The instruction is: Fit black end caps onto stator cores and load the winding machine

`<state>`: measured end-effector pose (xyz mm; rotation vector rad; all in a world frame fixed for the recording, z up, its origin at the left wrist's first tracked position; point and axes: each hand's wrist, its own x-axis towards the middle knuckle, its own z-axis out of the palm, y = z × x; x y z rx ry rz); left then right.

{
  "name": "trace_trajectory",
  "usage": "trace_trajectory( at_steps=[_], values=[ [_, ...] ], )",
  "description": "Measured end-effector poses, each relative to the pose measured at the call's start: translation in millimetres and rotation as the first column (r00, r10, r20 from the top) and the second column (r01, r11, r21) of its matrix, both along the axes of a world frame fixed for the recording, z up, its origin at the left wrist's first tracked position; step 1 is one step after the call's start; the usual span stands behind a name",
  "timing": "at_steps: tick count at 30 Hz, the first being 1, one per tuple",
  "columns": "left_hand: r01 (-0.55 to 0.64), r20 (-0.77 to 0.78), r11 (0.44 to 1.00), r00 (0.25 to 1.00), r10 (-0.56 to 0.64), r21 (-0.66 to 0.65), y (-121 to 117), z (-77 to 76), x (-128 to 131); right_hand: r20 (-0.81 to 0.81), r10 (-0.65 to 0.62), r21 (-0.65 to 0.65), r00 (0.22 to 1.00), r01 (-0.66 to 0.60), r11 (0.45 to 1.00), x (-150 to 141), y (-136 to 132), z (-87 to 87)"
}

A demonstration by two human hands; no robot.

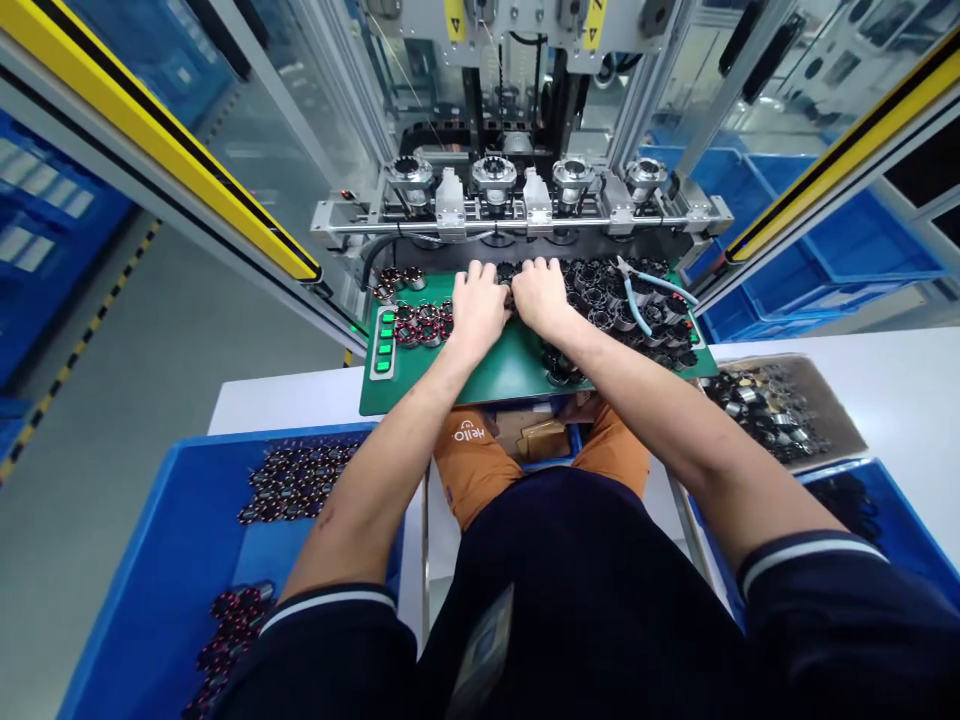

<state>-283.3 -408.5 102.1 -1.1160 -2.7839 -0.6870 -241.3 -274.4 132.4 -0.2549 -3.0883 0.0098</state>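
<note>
Head view, looking down past both forearms onto a green board point(510, 365). Left hand point(481, 305) and right hand point(541, 295) close together near mid-board, knuckles up, fingers curled over and pointing toward the machine. Grip of each: narrow-looking, but fingertips hidden; cannot tell whether either holds a part. Small dark pieces show in the slim gap between them.

Black ring-shaped cores point(596, 297) crowd the board's right half, beside and beyond the right hand. Wire-wound cores point(427, 330) grouped on its left, just beside the left hand. Pliers point(629, 282), pale blue handles spread, lie atop the black cores. Green-lit buttons point(385, 345) at the left edge.

Beyond the board: four round metal holders point(493, 178) in a row on a rail. White counter point(900, 400) to either side. Left, a blue bin point(172, 540) with more wound cores; right, an open brown box point(829, 410) of mixed metallic and black parts.
</note>
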Motion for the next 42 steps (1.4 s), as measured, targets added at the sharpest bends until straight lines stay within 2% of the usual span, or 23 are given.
trace_trajectory(
  at_steps=[3, 4, 5, 6, 7, 9, 10, 12, 13, 15, 16, 18, 20, 21, 23, 25, 27, 30, 33, 34, 36, 39, 42],
  values=[
    [-0.029, 0.064, 0.983, 0.998, 0.017, 0.183, -33, 6.6, 13, -0.119, 0.049, -0.054, 0.992, -0.056, 0.997, 34, 17, 31.4],
    [-0.029, 0.098, 0.966, 0.995, 0.004, 0.257, -44, 8.3, 21, -0.180, 0.083, -0.096, 0.980, -0.101, 0.990, 50, 24, 41.7],
    [-0.019, 0.142, 0.931, 0.989, -0.035, 0.365, -54, 10.1, 31, -0.287, 0.134, -0.201, 0.948, -0.197, 0.960, 67, 28, 51.3],
    [-0.002, 0.185, 0.867, 0.977, -0.104, 0.498, -61, 12.3, 42, -0.383, 0.166, -0.307, 0.909, -0.295, 0.905, 85, 31, 59.7],
    [0.014, 0.211, 0.769, 0.958, -0.193, 0.639, -66, 15.2, 55, -0.463, 0.175, -0.387, 0.869, -0.375, 0.842, 101, 32, 66.7],
    [0.018, 0.204, 0.523, 0.909, -0.363, 0.852, -67, 23.4, 80, -0.560, 0.112, -0.542, 0.821, -0.465, 0.700, 129, 26, 76.4],
    [0.013, 0.183, 0.426, 0.891, -0.416, 0.905, -64, 28.4, 91, -0.587, 0.057, -0.604, 0.807, -0.484, 0.634, 141, 20, 79.5],
    [0.007, 0.155, 0.334, 0.877, -0.454, 0.943, -56, 37.9, 108, -0.610, -0.047, -0.687, 0.791, -0.498, 0.529, 160, 10, 84.5],
    [0.000, 0.151, 0.307, 0.871, -0.467, 0.952, -54, 41.6, 113, -0.615, -0.080, -0.704, 0.784, -0.501, 0.503, 169, 8, 87.1],
    [-0.013, 0.157, 0.286, 0.860, -0.485, 0.958, -53, 45.7, 118, -0.625, -0.118, -0.704, 0.772, -0.492, 0.512, 187, 13, 93.1],
    [-0.028, 0.173, 0.294, 0.860, -0.480, 0.955, -55, 46.0, 118, -0.637, -0.140, -0.690, 0.758, -0.479, 0.543, 198, 22, 95.9],
    [-0.080, 0.220, 0.321, 0.877, -0.427, 0.944, -66, 44.6, 116, -0.673, -0.213, -0.640, 0.709, -0.413, 0.648, 221, 52, 98.1],
    [-0.175, 0.282, 0.327, 0.905, -0.317, 0.929, -81, 42.6, 111, -0.709, -0.292, -0.580, 0.642, -0.295, 0.759, 246, 94, 92.4],
    [-0.218, 0.318, 0.348, 0.911, -0.262, 0.912, -89, 42.2, 109, -0.720, -0.327, -0.554, 0.612, -0.224, 0.802, 258, 118, 85.7],
    [-0.321, 0.406, 0.449, 0.908, -0.105, 0.834, -100, 42.6, 106, -0.725, -0.408, -0.536, 0.556, -0.082, 0.840, 281, 163, 64.4],
    [-0.418, 0.478, 0.572, 0.877, 0.051, 0.706, -103, 40.8, 104, -0.662, -0.506, -0.563, 0.553, 0.079, 0.823, 299, 199, 34.7],
    [-0.472, 0.483, 0.653, 0.857, 0.181, 0.593, -99, 31.2, 102, -0.578, -0.587, -0.595, 0.566, 0.199, 0.779, 308, 223, 0.8],
    [-0.464, 0.405, 0.746, 0.870, 0.282, 0.477, -85, 0.0, 97, -0.493, -0.645, -0.623, 0.584, 0.281, 0.730, 311, 238, -47.9],
    [-0.390, 0.326, 0.867, 0.900, 0.288, 0.310, -77, -32.3, 94, -0.421, -0.677, -0.631, 0.604, 0.342, 0.697, 310, 242, -81.9],
    [-0.361, 0.302, 0.897, 0.911, 0.281, 0.255, -78, -38.7, 93, -0.403, -0.687, -0.629, 0.605, 0.362, 0.688, 311, 243, -88.4],
    [-0.327, 0.262, 0.922, 0.927, 0.270, 0.207, -82, -44.3, 95, -0.395, -0.704, -0.625, 0.591, 0.389, 0.677, 314, 245, -95.1],
    [-0.340, 0.250, 0.913, 0.926, 0.283, 0.224, -90, -45.9, 100, -0.395, -0.714, -0.626, 0.578, 0.399, 0.670, 319, 246, -96.8],
    [-0.363, 0.342, 0.909, 0.897, 0.281, 0.204, -93, -53.3, 102, -0.368, -0.697, -0.632, 0.615, 0.384, 0.673, 319, 244, -97.3]
  ],
)
